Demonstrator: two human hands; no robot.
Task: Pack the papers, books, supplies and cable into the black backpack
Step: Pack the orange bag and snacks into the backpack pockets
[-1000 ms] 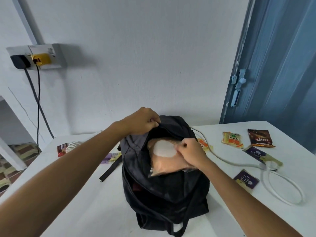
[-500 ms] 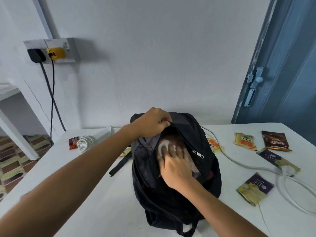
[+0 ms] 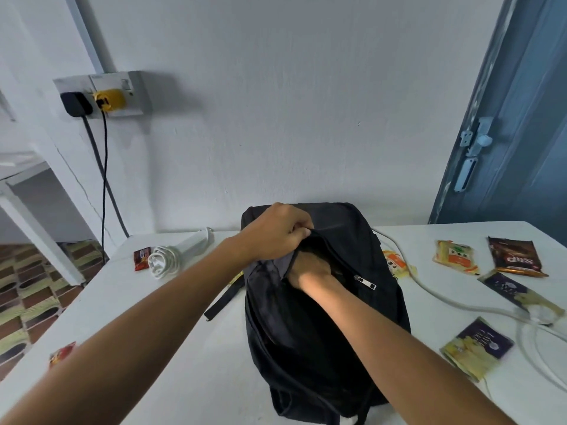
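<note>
The black backpack stands on the white table in the middle of the view. My left hand pinches the upper edge of its open top pocket and holds it apart. My right hand is plunged into that opening up to the wrist; its fingers and whatever they hold are hidden inside. A white cable runs from behind the bag across the table's right side and loops near the right edge.
Several snack packets lie to the right: an orange one, a brown one, two purple ones. A white bulb and a small red packet lie to the left. A blue door stands at the right.
The orange pouch with a white patch, held at the opening, has gone down into the backpack. My right hand has followed it deeper inside. My left hand keeps its hold.
</note>
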